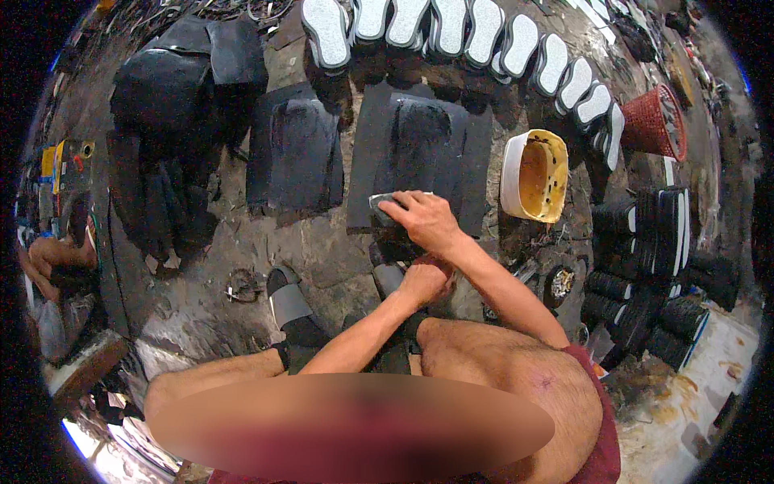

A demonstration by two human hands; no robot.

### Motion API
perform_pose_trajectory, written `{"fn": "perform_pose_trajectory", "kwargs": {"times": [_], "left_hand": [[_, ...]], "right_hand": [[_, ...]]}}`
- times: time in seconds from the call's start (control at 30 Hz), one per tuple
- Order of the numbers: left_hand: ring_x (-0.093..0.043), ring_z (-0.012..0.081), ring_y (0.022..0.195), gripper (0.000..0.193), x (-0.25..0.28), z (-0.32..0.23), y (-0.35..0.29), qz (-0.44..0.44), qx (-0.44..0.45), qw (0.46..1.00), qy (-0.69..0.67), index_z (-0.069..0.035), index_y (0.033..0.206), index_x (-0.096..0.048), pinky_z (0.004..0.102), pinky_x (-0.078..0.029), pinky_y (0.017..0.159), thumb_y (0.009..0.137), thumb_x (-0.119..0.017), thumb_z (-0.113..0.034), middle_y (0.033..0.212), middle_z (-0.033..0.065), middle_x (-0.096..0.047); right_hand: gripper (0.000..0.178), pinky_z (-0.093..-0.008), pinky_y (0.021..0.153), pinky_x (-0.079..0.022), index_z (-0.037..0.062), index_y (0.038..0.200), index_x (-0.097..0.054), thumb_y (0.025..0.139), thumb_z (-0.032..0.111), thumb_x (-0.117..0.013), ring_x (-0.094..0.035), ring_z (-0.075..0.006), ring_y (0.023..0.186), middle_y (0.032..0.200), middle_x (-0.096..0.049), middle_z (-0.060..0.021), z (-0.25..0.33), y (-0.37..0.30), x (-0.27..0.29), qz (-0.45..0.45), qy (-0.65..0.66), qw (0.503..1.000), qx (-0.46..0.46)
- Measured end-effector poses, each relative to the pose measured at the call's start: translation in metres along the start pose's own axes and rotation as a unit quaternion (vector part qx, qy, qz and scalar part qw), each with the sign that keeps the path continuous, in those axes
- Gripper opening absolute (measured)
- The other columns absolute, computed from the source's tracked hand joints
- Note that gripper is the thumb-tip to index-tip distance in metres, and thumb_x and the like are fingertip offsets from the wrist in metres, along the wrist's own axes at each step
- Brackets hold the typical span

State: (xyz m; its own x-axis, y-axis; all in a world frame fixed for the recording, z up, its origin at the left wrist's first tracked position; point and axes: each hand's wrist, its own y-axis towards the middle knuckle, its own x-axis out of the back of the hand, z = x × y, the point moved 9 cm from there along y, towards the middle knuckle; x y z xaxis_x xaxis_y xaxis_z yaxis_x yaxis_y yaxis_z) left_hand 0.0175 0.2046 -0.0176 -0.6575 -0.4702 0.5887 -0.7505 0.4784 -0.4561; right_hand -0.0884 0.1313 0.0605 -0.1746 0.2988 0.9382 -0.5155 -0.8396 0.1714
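My right hand (425,221) is closed over a small dark flat pad with a pale edge (377,208); its exact kind is unclear. Beneath it lies a large black sheet (367,153), and a shiny, damp-looking patch (423,121) marks the sheet's far half. My left hand (427,280) is curled just below the right wrist, near the sheet's near edge. Its fingertips are hidden, so anything inside them cannot be made out. To the left is a second black sheet (298,153) with a similar sheen. A cut-open pale plastic tub (510,177) holding amber liquid stands right of the sheets.
White-topped sole-shaped pieces (484,32) form a curved row of stacks along the far side. A red basket (655,125) lies at the right, above stacked black pieces (661,230). Black sheets are heaped (165,89) at far left. Another person's bent limb (60,262) shows at the left edge.
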Motion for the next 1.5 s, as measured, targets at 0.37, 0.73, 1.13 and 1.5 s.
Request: {"fn": "perform_pose_trajectory", "kwargs": {"times": [0.37, 0.73, 1.13, 1.5], "left_hand": [[-0.073, 0.0308, 0.102, 0.048, 0.067, 0.024, 0.03, -0.287, -0.012, 0.956, 0.061, -0.012, 0.14, -0.061, 0.0445, -0.062, 0.079, 0.091, -0.06, -0.013, 0.151, 0.0106, -0.058], [-0.075, 0.0189, 0.074, 0.046, 0.087, 0.047, 0.032, -0.27, -0.02, 0.95, 0.155, -0.017, 0.131, -0.07, 0.0364, -0.059, 0.06, 0.085, -0.065, -0.01, 0.148, -0.0002, -0.062], [-0.071, 0.0171, 0.069, 0.06, 0.107, 0.037, 0.01, -0.34, -0.033, 0.924, 0.172, -0.014, 0.142, -0.062, 0.0307, -0.059, 0.059, 0.083, -0.064, -0.005, 0.146, 0.0037, -0.064], [-0.064, 0.0358, 0.115, 0.042, 0.122, 0.097, -0.065, -0.556, 0.204, 0.787, -0.174, -0.003, 0.132, -0.068, 0.0422, -0.053, 0.098, 0.09, -0.062, -0.002, 0.127, 0.0167, -0.064]], "right_hand": [[0.037, -0.0358, 0.094, -0.055, 0.01, 0.116, -0.073, 0.084, -0.007, -0.067, -0.075, -0.0212, 0.105, 0.107, -0.078, -0.0124, -0.151, 0.041, 0.131, -0.197, 0.238, 0.929, -0.203], [0.049, -0.0427, 0.105, -0.051, 0.0156, 0.106, -0.079, 0.065, -0.008, -0.064, -0.071, -0.0261, 0.111, 0.116, -0.077, -0.0015, -0.163, 0.088, 0.061, 0.063, 0.054, 0.986, 0.143], [0.041, -0.0512, 0.08, -0.059, 0.0261, 0.129, -0.068, 0.089, 0.02, -0.071, -0.073, -0.0406, 0.097, 0.106, -0.076, -0.0149, -0.167, -0.006, 0.069, 0.075, 0.052, 0.954, -0.286], [0.05, -0.0432, 0.076, -0.06, 0.0316, 0.123, -0.073, 0.083, 0.003, -0.064, -0.074, -0.0294, 0.095, 0.111, -0.076, -0.0021, -0.103, -0.019, 0.03, 0.003, 0.052, 0.991, -0.125]]}}
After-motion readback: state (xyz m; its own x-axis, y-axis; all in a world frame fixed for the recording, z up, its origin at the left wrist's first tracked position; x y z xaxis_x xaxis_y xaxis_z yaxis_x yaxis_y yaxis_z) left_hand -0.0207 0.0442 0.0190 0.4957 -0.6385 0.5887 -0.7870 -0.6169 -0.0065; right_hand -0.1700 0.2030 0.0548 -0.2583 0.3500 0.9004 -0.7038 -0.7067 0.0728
